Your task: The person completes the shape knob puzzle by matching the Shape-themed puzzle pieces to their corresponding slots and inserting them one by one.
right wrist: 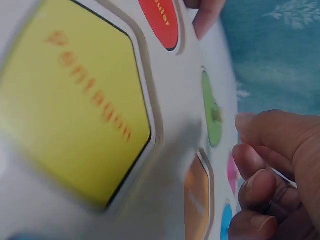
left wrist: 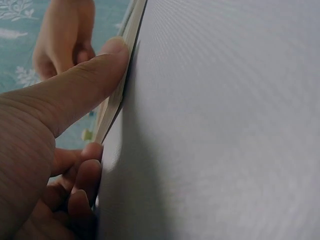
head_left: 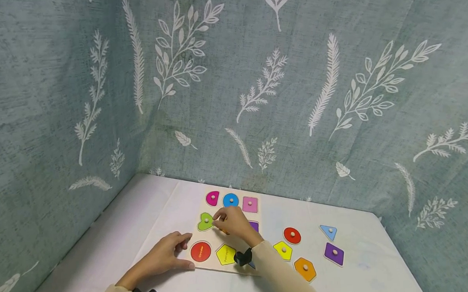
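A wooden peg puzzle board (head_left: 216, 268) lies on the white table. My left hand (head_left: 166, 253) rests at its near left corner, with straight thumb against the edge in the left wrist view. Over the board, my right hand (head_left: 234, 222) has loosely curled fingers beside the green heart piece (head_left: 204, 222). In the right wrist view, a small gap separates the thumb tip from the heart's knob (right wrist: 217, 115). The red circle recess (head_left: 200, 251) and yellow pentagon recess (head_left: 225, 255) show printed words. An orange hexagon recess (right wrist: 197, 200) lies partly under my right hand.
Magenta (head_left: 212, 199), blue round (head_left: 230, 199) and pink square (head_left: 250, 204) pieces sit in the board's back row. Loose to the right lie a red circle (head_left: 289, 233), yellow pentagon (head_left: 280, 248), orange hexagon (head_left: 302, 273), blue triangle (head_left: 327, 232) and purple piece (head_left: 333, 258).
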`<action>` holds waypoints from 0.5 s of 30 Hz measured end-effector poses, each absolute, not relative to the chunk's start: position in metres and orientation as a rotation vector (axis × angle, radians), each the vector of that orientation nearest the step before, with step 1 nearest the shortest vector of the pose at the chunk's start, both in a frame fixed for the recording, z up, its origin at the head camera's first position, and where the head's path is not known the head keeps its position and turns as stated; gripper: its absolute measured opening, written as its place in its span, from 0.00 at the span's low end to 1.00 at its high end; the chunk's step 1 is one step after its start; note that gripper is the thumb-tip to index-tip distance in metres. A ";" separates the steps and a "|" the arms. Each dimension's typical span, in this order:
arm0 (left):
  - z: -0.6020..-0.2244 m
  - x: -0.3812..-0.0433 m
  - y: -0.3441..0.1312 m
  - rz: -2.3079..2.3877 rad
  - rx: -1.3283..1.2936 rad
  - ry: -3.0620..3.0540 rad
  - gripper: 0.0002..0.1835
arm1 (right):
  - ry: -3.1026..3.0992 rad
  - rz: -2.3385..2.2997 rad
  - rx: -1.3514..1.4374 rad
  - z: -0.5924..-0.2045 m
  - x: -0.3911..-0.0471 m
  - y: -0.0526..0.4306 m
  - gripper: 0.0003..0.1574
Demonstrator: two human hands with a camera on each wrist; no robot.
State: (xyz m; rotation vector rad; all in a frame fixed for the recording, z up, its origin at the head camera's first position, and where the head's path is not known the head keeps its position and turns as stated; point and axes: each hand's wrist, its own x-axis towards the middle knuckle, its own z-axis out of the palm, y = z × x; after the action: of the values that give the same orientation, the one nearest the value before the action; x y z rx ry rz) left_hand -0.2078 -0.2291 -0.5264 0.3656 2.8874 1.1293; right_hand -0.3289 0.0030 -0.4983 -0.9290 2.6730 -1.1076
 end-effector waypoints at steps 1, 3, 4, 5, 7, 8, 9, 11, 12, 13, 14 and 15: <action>-0.527 -0.208 -0.229 1.126 0.368 2.889 0.47 | 2.673 -1.110 -0.920 -0.498 -0.328 0.008 0.05; -0.528 -0.208 -0.230 1.124 0.370 2.893 0.47 | 2.695 -1.098 -0.909 -0.498 -0.326 0.020 0.05; -0.528 -0.208 -0.230 1.122 0.371 2.897 0.47 | 2.705 -1.095 -0.913 -0.498 -0.325 0.025 0.04; -0.529 -0.208 -0.230 1.122 0.371 2.900 0.47 | 2.716 -1.094 -0.922 -0.498 -0.324 0.031 0.04; -0.529 -0.208 -0.230 1.123 0.372 2.904 0.47 | 2.736 -1.093 -0.925 -0.499 -0.324 0.043 0.04; -0.528 -0.208 -0.230 1.125 0.372 2.905 0.47 | 2.745 -1.098 -0.927 -0.499 -0.323 0.049 0.04; -0.528 -0.208 -0.230 1.127 0.381 2.907 0.47 | 2.754 -1.102 -0.927 -0.500 -0.323 0.055 0.03; -0.528 -0.209 -0.229 1.128 0.377 2.905 0.47 | 2.780 -1.106 -0.928 -0.501 -0.321 0.066 0.03; -0.527 -0.209 -0.228 1.129 0.375 2.903 0.47 | 2.794 -1.104 -0.913 -0.502 -0.320 0.072 0.03; -0.527 -0.209 -0.227 1.129 0.367 2.898 0.47 | 2.804 -1.098 -0.894 -0.502 -0.319 0.077 0.03; -0.527 -0.210 -0.227 1.129 0.358 2.894 0.47 | 2.815 -1.094 -0.877 -0.502 -0.317 0.083 0.03; -0.527 -0.210 -0.226 1.129 0.356 2.890 0.47 | 2.826 -1.083 -0.863 -0.502 -0.316 0.088 0.03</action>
State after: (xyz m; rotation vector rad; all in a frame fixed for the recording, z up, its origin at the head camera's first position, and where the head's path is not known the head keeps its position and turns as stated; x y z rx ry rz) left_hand -0.2100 -0.2264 -0.5271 0.3563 2.8898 1.1295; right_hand -0.3162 0.0881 -0.5018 -0.8632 2.8264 -1.0828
